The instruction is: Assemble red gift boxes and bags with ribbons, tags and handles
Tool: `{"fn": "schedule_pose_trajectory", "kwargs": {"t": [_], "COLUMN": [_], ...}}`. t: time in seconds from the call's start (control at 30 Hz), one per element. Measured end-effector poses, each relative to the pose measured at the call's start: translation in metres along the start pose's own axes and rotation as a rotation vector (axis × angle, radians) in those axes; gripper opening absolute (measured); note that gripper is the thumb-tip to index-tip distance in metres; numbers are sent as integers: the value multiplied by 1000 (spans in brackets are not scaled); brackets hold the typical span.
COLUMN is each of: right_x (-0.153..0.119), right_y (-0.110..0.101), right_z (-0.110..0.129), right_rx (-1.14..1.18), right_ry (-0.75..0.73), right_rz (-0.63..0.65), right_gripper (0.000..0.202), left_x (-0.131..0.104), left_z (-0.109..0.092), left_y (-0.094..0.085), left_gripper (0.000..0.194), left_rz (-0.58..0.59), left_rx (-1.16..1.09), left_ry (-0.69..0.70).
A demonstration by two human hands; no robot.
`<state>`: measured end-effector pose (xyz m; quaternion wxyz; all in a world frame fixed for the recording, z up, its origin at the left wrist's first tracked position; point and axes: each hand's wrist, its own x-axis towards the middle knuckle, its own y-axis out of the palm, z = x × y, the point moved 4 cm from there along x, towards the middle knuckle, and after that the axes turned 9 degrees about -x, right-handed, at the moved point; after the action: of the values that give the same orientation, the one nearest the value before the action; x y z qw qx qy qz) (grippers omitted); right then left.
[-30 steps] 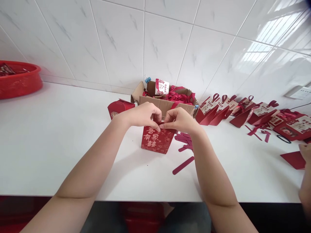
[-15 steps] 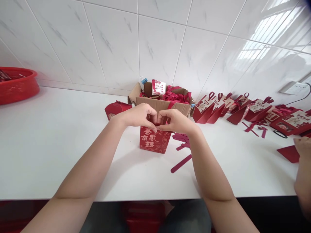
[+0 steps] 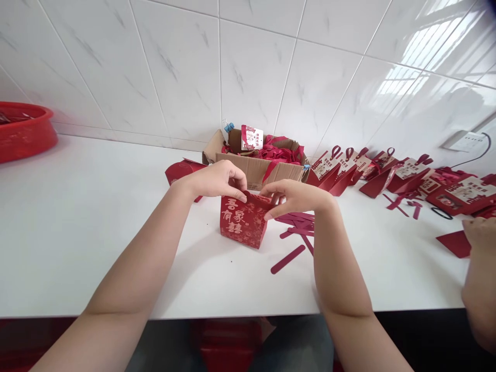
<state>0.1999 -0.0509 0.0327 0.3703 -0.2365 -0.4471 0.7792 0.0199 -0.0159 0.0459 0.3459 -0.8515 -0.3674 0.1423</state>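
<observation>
A red gift box (image 3: 243, 222) with pale printed characters stands upright on the table in front of me. My left hand (image 3: 223, 181) pinches its top edge near the middle, thumb in front and fingers partly hidden behind. At the top right corner, my right hand (image 3: 292, 197) grips the same box between thumb and curled fingers. Dark red strips (image 3: 288, 259) lie just right of the box, several crossed in a pile. Another red box (image 3: 182, 169) rests behind my left forearm.
Against the tiled wall sits a cardboard box (image 3: 248, 170) filled with red ribbons (image 3: 281, 151) and a printed card (image 3: 251, 138). Several triangular red boxes (image 3: 325, 173) line the right side. A red basin (image 3: 27, 134) is far left; another person's hand (image 3: 480, 235) is far right.
My right hand has moved from the top middle to the right corner of the box, away from my left hand. The box has turned slightly.
</observation>
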Motion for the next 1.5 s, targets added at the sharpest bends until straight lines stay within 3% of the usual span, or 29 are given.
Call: {"fn": "schedule_pose_trajectory", "kwargs": {"t": [0.13,0.27,0.47,0.73,1.07,1.17,1.33,1.5], "right_x": [-10,-21,-35,-24,-12,-12,0,4], "right_y": [-10,-23,-37,-34,-20,-21,-17,-13], "right_z": [-10,-7,6,22,32,31,18,19], "right_rx": [14,227,454,513,448,255,-147,-238], "right_ry": [96,-11,-132,-179,-261,-212,-172,-258], "right_rz": [-60,-188,-600,-856,-841,-866,-858,-945], "right_gripper": [33,20,28,18,4,19,29,16], "left_x": [-16,-38,-51,-31,-14,-13,-15,-26], "left_z": [-2,-12,-22,-20,-15,-12,-15,-32], "left_y": [-20,-34,-31,-16,2,3,-1,-6], "left_gripper": [22,23,31,26,18,18,16,20], "left_rz": [-166,-280,-261,-138,20,20,-38,-213], "left_rx": [47,41,59,189,186,181,210,306], "left_ry": [-18,-31,-75,-94,-55,-52,62,213]}}
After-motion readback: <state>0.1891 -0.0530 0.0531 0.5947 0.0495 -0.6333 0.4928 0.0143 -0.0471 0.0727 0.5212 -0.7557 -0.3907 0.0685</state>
